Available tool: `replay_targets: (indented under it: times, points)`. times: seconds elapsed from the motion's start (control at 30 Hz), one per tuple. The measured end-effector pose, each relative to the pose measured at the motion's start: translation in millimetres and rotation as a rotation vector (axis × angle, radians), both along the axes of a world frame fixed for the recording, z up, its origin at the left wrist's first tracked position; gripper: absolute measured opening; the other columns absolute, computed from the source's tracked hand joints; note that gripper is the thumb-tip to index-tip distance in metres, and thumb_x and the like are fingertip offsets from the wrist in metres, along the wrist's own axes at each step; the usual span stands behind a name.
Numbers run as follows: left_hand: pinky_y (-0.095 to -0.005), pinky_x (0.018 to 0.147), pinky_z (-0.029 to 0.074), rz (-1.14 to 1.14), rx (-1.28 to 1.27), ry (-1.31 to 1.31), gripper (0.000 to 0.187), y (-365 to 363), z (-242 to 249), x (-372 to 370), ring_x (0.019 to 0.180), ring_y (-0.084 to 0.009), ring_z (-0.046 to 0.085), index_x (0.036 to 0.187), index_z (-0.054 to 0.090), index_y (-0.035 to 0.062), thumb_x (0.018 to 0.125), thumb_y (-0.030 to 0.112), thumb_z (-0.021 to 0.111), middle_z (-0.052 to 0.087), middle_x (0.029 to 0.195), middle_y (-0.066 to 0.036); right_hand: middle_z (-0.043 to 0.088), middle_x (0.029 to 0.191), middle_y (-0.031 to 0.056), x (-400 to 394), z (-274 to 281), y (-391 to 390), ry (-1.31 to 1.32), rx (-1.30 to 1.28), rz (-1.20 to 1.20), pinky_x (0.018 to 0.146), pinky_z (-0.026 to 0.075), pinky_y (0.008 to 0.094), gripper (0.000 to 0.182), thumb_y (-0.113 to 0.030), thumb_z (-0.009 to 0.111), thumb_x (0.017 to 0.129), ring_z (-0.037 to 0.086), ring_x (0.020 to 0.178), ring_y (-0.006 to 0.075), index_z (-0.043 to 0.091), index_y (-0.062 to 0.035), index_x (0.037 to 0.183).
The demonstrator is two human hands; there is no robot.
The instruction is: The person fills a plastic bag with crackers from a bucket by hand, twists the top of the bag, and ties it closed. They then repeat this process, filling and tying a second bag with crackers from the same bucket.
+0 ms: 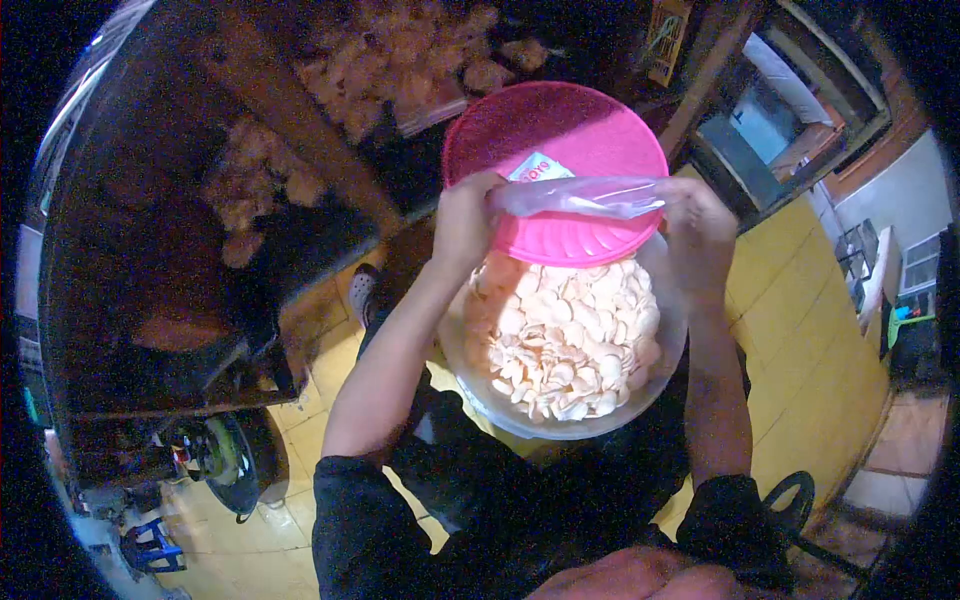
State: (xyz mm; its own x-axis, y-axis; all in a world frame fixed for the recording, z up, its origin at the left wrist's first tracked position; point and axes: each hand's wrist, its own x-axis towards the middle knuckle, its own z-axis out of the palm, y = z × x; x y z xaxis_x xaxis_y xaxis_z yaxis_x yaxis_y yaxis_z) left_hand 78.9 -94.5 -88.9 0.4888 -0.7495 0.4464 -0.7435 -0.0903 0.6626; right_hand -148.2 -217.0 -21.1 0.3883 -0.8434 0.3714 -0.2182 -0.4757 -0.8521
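Observation:
Between both hands stretches a clear plastic bag point(590, 197), gathered into a narrow strip. My left hand point(463, 228) grips its left end with the fingers closed, and my right hand point(700, 238) pinches the right end. Behind the bag is a round pink plastic tray point(560, 115), with a white and blue printed packet point(538, 166) lying on it. Below, close to my lap, stands a large translucent tub point(580, 428) holding many pale, thin round chips point(570, 340). The tray's near edge overlaps the far side of the tub.
Dark wooden shelving point(330, 160) on the left holds brownish piles point(265, 180) that I cannot identify. A dark wok-like pan point(240, 470) and a small blue stool point(152, 545) are at lower left. Yellow floor tiles point(790, 300) lie to the right. A light clog point(362, 292) shows beside the tub.

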Motion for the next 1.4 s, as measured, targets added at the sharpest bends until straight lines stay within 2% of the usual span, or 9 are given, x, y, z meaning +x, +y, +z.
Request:
replay_targets:
  times: [0.2,0.27,0.3,0.43,0.67,0.73,0.9,1.07,1.4]
  points:
    - [-0.0422,0.077,0.051,0.150,-0.181,-0.100,0.010,15,30,-19,0.081,-0.0355,0.066,0.087,0.064,0.0011,0.080,0.008,0.067,0.068,0.087,-0.016,0.064,0.068,0.0037,-19,-3,-18,0.015,0.142,-0.037,0.052,0.043,0.0243,0.031,-0.032,0.064,0.092,0.057,0.058,0.0087,0.065,-0.0011,0.087]
    - [-0.0256,0.067,0.049,-0.047,-0.066,0.311,0.012,24,44,-41,0.073,-0.0091,0.061,0.091,0.062,0.0023,0.087,0.012,0.068,0.066,0.082,-0.006,0.065,0.072,0.0041,-10,-6,-3,-0.076,0.044,0.118,0.050,0.043,0.0238,0.034,-0.036,0.065,0.091,0.057,0.058,0.0067,0.066,-0.0019,0.090]
    - [-0.0259,0.067,0.049,-0.101,-0.011,0.393,0.012,27,43,-49,0.072,-0.0093,0.060,0.090,0.062,0.0025,0.087,0.012,0.068,0.066,0.081,-0.006,0.068,0.081,0.0066,-6,-3,4,0.086,0.423,0.168,0.059,0.047,0.0237,0.038,-0.039,0.064,0.089,0.060,0.069,0.0086,0.065,-0.0016,0.099]
    - [-0.0246,0.063,0.047,-0.241,0.158,0.517,0.022,36,61,-66,0.071,-0.0093,0.060,0.086,0.061,0.0034,0.083,0.020,0.076,0.064,0.078,-0.003,0.070,0.090,0.0099,18,-8,24,0.044,0.584,0.527,0.069,0.052,0.0237,0.034,-0.025,0.061,0.089,0.066,0.078,0.0127,0.061,0.0039,0.107]
    - [-0.0322,0.062,0.050,-0.257,0.054,0.201,0.026,44,38,-66,0.069,-0.0216,0.063,0.094,0.060,0.0035,0.081,0.018,0.076,0.065,0.080,-0.009,0.072,0.088,0.0129,31,-4,40,0.231,0.429,0.481,0.067,0.052,0.0270,0.038,-0.031,0.064,0.089,0.068,0.076,0.0149,0.061,0.0055,0.101]
    - [-0.0335,0.063,0.050,-0.250,0.015,0.203,0.022,44,38,-66,0.069,-0.0243,0.064,0.095,0.062,0.0029,0.082,0.016,0.074,0.065,0.081,-0.011,0.072,0.086,0.0123,34,10,41,0.647,0.200,0.305,0.069,0.053,0.0273,0.036,-0.028,0.065,0.090,0.069,0.076,0.0153,0.061,0.0059,0.102]
    - [-0.0353,0.067,0.052,-0.299,0.044,0.124,0.013,43,34,-68,0.068,-0.0273,0.066,0.092,0.068,0.0018,0.086,0.013,0.069,0.067,0.078,-0.014,0.068,0.082,0.0068,36,-3,46,0.303,0.438,0.380,0.068,0.050,0.0244,0.023,-0.015,0.069,0.089,0.064,0.072,0.0114,0.061,0.0027,0.102]
    - [-0.0315,0.064,0.050,-0.219,0.162,0.512,0.015,43,35,-68,0.065,-0.0156,0.063,0.083,0.069,0.0010,0.083,0.015,0.073,0.068,0.073,-0.009,0.068,0.090,0.0093,31,-14,44,0.173,0.426,0.477,0.074,0.051,0.0252,0.026,-0.009,0.065,0.091,0.064,0.080,0.0120,0.057,0.0049,0.111]
    - [-0.0224,0.055,0.044,-0.285,0.182,0.639,0.019,50,45,-54,0.062,-0.0044,0.057,0.069,0.059,0.0046,0.076,0.004,0.076,0.064,0.067,0.001,0.064,0.066,0.0120,25,-3,36,0.402,0.160,0.473,0.056,0.047,0.0354,0.020,-0.019,0.061,0.087,0.063,0.060,0.0191,0.064,-0.0008,0.079]
